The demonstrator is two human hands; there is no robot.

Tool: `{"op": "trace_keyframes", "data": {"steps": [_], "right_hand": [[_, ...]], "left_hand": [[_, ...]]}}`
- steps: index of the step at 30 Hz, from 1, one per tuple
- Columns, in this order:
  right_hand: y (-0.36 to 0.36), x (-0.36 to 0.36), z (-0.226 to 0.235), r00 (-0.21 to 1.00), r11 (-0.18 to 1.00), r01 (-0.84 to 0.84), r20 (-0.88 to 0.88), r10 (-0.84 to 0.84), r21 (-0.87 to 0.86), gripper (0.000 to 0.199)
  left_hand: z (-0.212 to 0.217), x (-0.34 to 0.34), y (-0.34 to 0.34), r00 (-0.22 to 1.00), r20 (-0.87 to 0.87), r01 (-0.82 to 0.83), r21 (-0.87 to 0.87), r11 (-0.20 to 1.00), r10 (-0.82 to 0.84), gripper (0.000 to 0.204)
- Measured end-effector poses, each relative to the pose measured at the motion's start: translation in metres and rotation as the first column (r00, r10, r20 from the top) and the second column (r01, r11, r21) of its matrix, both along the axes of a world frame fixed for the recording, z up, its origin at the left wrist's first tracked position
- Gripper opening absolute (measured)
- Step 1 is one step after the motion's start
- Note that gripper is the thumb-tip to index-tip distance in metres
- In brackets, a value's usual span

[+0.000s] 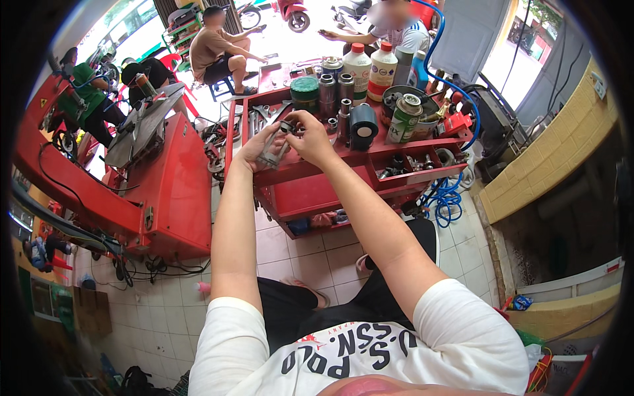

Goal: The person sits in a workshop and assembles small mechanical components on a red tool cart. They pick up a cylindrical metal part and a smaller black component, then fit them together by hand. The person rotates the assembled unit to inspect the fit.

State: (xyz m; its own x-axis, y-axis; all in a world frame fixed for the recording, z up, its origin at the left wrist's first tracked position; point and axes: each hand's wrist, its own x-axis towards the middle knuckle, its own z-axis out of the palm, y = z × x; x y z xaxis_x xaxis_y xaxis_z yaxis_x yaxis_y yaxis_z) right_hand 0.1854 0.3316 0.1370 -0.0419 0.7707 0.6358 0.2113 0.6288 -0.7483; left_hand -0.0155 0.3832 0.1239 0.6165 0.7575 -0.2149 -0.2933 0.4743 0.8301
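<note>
Over the front left of a red tool cart (pixel 297 191), both my hands are on a small grey metal part (pixel 272 158). My left hand (pixel 256 148) cradles it from the left, its fingers curled round it. From the right, my right hand (pixel 312 140) pinches a dark, round piece at the part's upper end with thumb and fingertips. The fingers partly hide the part, so its exact kind cannot be told. Beyond the hands, several wrenches (pixel 259 117) lie in the cart's top tray. Steel sockets (pixel 327 92) stand right of them, near a green tin (pixel 304 92).
White bottles with red caps (pixel 357 71), a green spray can (pixel 405 119) and a dark cylinder (pixel 363 125) crowd the cart top. A blue hose (pixel 449 82) arches down its right side. Left stands a red machine (pixel 173 191). People sit beyond, one in a brown shirt (pixel 212 45).
</note>
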Motion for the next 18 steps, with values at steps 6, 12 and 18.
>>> {"op": "trace_keyframes", "data": {"steps": [6, 12, 18], "right_hand": [[0.007, 0.001, -0.007, 0.989, 0.989, 0.113, 0.081, -0.121, 0.098, 0.036], [0.012, -0.001, -0.013, 0.978, 0.981, 0.151, 0.128, -0.166, 0.119, 0.027], [0.012, -0.002, -0.013, 0.987, 0.987, 0.144, 0.063, -0.149, 0.074, 0.028]], "left_hand": [[0.015, 0.009, -0.014, 0.993, -0.072, -0.097, 0.011, 0.995, 0.097, 0.046], [0.012, 0.005, -0.010, 0.996, -0.029, -0.084, -0.018, 0.996, 0.084, 0.046], [0.008, 0.006, -0.009, 0.997, -0.008, -0.081, -0.033, 0.996, 0.081, 0.044]]}}
